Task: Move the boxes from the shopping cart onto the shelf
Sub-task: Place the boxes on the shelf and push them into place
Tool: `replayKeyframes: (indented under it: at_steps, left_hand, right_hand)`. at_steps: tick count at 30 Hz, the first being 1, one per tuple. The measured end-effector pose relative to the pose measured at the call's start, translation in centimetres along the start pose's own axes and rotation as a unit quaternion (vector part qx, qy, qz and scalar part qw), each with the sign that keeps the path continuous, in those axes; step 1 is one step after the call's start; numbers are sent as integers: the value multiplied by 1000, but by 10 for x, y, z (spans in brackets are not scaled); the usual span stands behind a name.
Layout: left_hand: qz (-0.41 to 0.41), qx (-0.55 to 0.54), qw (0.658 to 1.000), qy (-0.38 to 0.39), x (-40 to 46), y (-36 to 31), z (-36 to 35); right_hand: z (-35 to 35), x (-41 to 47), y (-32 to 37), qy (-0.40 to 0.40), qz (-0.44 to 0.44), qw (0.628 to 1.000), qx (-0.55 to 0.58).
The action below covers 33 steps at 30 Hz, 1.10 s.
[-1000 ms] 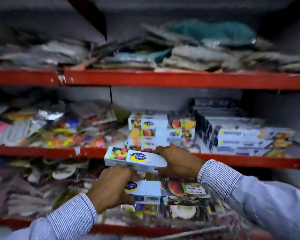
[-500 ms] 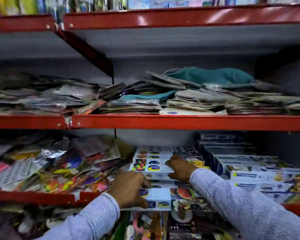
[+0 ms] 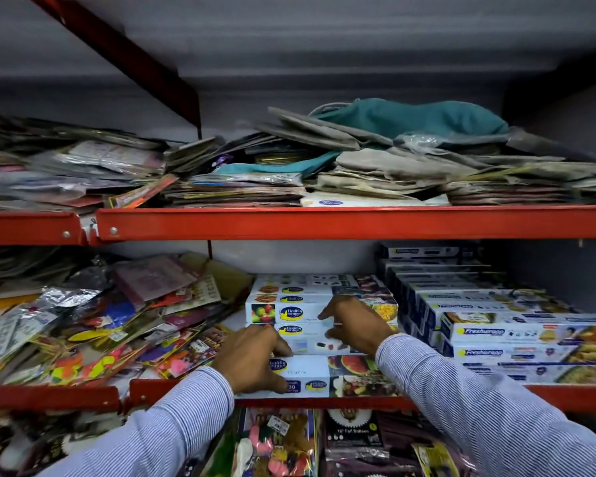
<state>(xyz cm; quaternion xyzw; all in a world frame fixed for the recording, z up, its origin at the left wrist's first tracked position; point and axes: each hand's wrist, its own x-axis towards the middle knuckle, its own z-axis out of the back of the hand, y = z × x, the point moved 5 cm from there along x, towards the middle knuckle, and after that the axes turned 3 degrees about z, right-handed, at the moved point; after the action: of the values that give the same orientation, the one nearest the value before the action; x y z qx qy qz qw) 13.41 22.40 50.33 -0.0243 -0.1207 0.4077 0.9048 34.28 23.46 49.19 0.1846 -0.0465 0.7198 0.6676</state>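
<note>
Middle shelf (image 3: 289,402), red front rail. Far left: loose heap of shiny packets (image 3: 93,325), foil and bright colours, spilling toward the centre. Left hand (image 3: 255,361) next, striped sleeve behind it, palm down with fingers curled over the left end of the front box (image 3: 338,376); it grips that box, which lies flat at the shelf's front edge, watermelon picture facing out. Just behind, a stack of white boxes (image 3: 289,301) of the same brand, several high, logos forward. Right hand (image 3: 353,325) lies on the front of this stack, fingers spread and bent against two boxes; whether it clasps one or only presses, cannot tell. Further right, touching the stack's side, rows of blue-and-white boxes (image 3: 516,333) stepped up toward the back wall. Upper shelf (image 3: 324,223) carries flat paper bags and a teal cloth (image 3: 410,117). Below the rail, hanging party packets (image 3: 279,442).
</note>
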Motion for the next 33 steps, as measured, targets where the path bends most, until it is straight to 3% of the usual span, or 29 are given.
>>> replayKeyframes:
  at_steps: [5,11,17,23,28,33]
  left_hand:
    - [-12,-4,999,-30,27,-8,0]
    - [4,1,997,-76,46,-7,-18]
    - [-16,4,994,-107,40,-6,-36]
    - [-15,-33,993,-116,38,0,-40]
    - [-42,43,987,-149,18,-9,-46]
    - [-85,78,973,-201,-54,-21,-75]
  right_hand:
    - [20,-16,0,-12,-6,1000,18]
    - [2,-49,0,122,2,992,-16]
    - [-7,-60,-3,31,-10,999,-19]
    - [-9,-58,-7,48,-38,998,-5]
    - [-8,-71,2,38,-22,999,-11]
    - [-23,-130,33,-38,0,999,-29]
